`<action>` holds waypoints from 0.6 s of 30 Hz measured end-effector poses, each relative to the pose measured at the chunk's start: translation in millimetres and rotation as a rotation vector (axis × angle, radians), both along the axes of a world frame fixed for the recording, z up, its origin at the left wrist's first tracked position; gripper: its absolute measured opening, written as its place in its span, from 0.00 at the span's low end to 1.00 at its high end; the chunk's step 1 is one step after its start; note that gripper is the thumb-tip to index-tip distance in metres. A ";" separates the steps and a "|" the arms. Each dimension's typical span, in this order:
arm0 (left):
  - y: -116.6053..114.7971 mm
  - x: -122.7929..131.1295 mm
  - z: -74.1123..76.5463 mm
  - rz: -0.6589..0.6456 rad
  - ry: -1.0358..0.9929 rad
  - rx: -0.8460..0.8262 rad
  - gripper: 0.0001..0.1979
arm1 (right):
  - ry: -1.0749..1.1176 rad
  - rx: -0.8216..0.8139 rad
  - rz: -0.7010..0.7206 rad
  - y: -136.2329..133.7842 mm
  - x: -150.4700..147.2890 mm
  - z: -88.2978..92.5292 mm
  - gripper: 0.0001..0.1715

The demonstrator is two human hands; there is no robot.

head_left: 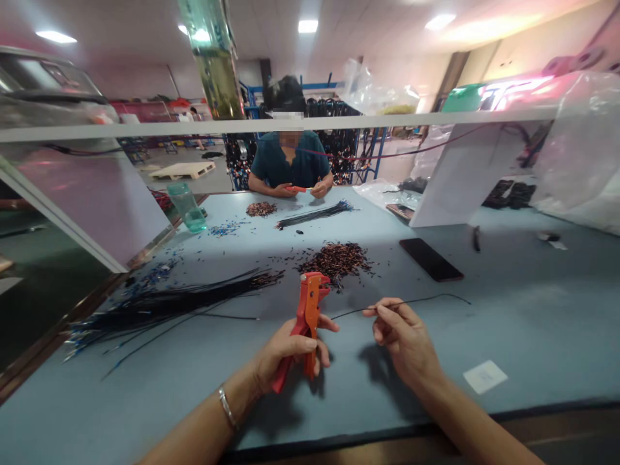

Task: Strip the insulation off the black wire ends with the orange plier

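Observation:
My left hand [285, 349] is wrapped round the handles of a red and orange wire stripper [310, 310], its jaws pointing up and away from me. Between thumb and fingertips, my right hand [407, 336] pinches a thin black wire [438, 297]. One end of the wire reaches left to near my left fingers; the other trails off to the right. Just beyond the stripper lies a heap of short black and copper-coloured bits [336, 261]. A long bundle of black wires [179, 300] rests to the left, with blue tips at its near end.
A dark phone [431, 259] and a white paper square [485, 376] lie to the right. A teal bottle [188, 208] stands at the far left. Across the table [378, 413], a co-worker [290, 161] holds a red tool behind another wire bundle [314, 215]. A white shelf [339, 124] spans above.

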State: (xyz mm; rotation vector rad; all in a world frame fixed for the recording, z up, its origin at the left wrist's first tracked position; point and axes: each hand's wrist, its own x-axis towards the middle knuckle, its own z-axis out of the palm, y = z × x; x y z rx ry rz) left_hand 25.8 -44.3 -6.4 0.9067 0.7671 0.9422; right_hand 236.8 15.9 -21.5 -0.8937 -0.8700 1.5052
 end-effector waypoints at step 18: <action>1.9 -6.1 -4.3 0.054 -0.023 -0.012 0.23 | -1.157 1.358 0.114 12.3 -17.8 33.3 0.12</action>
